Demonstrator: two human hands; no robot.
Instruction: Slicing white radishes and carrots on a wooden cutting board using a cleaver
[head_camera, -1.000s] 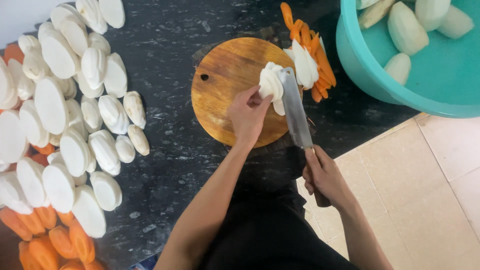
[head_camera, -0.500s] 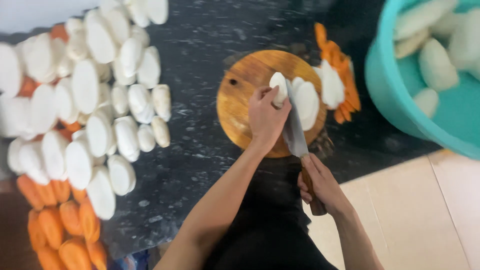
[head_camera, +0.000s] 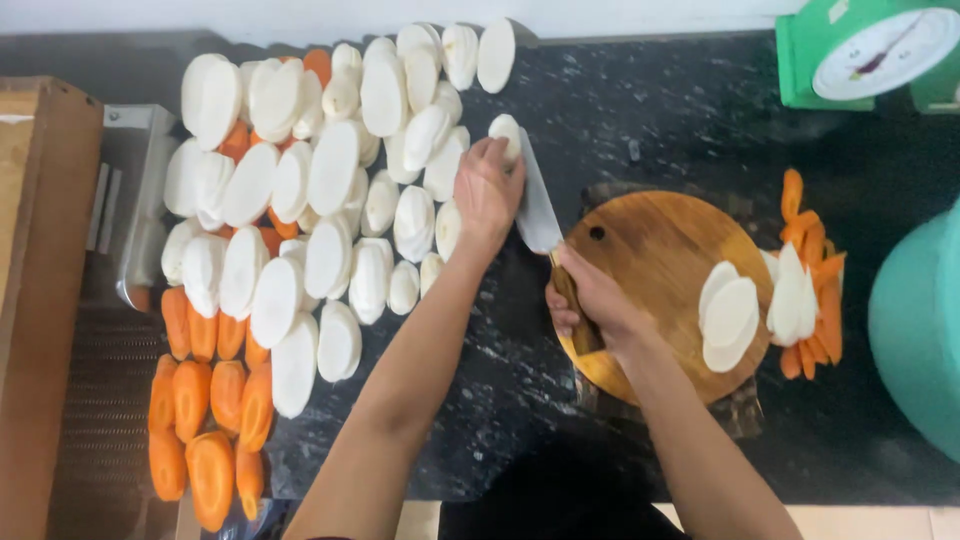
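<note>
Left hand (head_camera: 487, 190) reaches out over the dark speckled stone counter (head_camera: 640, 110), its fingers closed on a white oval root slice (head_camera: 506, 130) at the right edge of the big spread of white slices (head_camera: 320, 190). Right hand (head_camera: 592, 300) is clenched around the wooden handle of a broad steel knife (head_camera: 538, 208), whose blade points away from the body and lies just beside the left hand, between the spread and the round wooden cutting board (head_camera: 665, 280).

Half a second ago both hands were over the board, the left one pressing on white slices there with the blade alongside. Now the left hand has crossed to the spread with one slice, and the knife has come off the board with it. Judging by that, the cut pieces are being carried across to join the laid-out rows.

A few white slices (head_camera: 730, 315) lie on the right part of the board. Orange carrot strips (head_camera: 815, 270) are heaped just beyond its right rim, and orange carrot halves (head_camera: 205, 410) lie in rows at the near left of the counter. A teal plastic tub (head_camera: 915, 330) stands at the right edge, a green kitchen scale (head_camera: 860, 50) at the far right corner.
</note>
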